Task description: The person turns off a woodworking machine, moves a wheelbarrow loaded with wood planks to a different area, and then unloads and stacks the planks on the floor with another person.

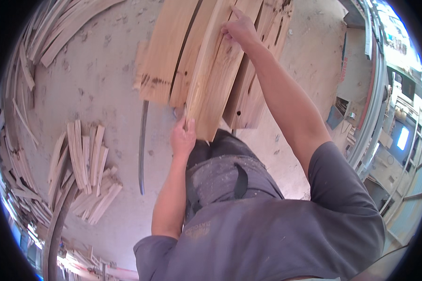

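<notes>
My left hand [183, 137] grips the near end of a long wooden board [211, 87] at its left edge, thumb on top. Farther up the same board, my right hand [240, 30] rests at its right side with the index finger stretched forward and the other fingers curled; whether it grips the board I cannot tell. Beneath lie several wide wooden planks [165, 52] side by side, with dark gaps, knots and cracks. Another plank [248, 109] with a round dark hole shows at the right. The board's far end is cut off by the picture's top edge.
Cut wooden strips [88, 158] lie in a pile on the dusty floor [109, 87] at the left. Long curved offcuts [74, 28] are heaped at the upper left. A thin dark bar [143, 151] extends beside the planks. Long metal rails [367, 105] run along the right.
</notes>
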`<state>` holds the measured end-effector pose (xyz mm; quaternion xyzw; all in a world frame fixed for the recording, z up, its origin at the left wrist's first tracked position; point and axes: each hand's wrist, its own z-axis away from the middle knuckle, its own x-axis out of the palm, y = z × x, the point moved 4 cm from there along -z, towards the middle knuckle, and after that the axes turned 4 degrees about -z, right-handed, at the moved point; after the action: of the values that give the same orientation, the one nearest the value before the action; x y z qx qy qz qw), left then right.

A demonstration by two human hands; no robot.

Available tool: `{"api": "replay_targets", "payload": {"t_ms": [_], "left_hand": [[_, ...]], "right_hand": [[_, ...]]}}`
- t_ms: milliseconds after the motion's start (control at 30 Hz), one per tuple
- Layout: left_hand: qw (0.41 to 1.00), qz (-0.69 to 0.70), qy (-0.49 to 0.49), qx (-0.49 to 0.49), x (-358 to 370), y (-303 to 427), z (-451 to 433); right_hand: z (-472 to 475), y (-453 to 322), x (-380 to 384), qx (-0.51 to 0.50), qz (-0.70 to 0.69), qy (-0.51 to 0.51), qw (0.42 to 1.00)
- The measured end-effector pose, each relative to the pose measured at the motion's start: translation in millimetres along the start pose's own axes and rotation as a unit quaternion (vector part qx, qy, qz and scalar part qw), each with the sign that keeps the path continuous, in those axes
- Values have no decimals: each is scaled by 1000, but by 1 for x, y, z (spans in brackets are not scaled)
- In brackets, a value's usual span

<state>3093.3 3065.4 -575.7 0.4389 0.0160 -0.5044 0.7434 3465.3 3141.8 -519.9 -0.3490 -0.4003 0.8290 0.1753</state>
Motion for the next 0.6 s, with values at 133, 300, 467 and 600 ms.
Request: {"api": "replay_targets", "payload": {"t_ms": [133, 300, 467, 600], "left_hand": [[999, -18, 0, 30, -2, 5, -1], [998, -41, 20, 41, -1, -1, 4], [997, -51, -28, 56, 1, 6, -6], [994, -26, -1, 108, -1, 26, -24]], "right_hand": [[46, 29, 18, -40, 63, 0, 997], [143, 56, 40, 3, 138, -44, 989], [226, 97, 54, 2, 226, -149, 963], [217, 92, 26, -13, 131, -99, 986]]}}
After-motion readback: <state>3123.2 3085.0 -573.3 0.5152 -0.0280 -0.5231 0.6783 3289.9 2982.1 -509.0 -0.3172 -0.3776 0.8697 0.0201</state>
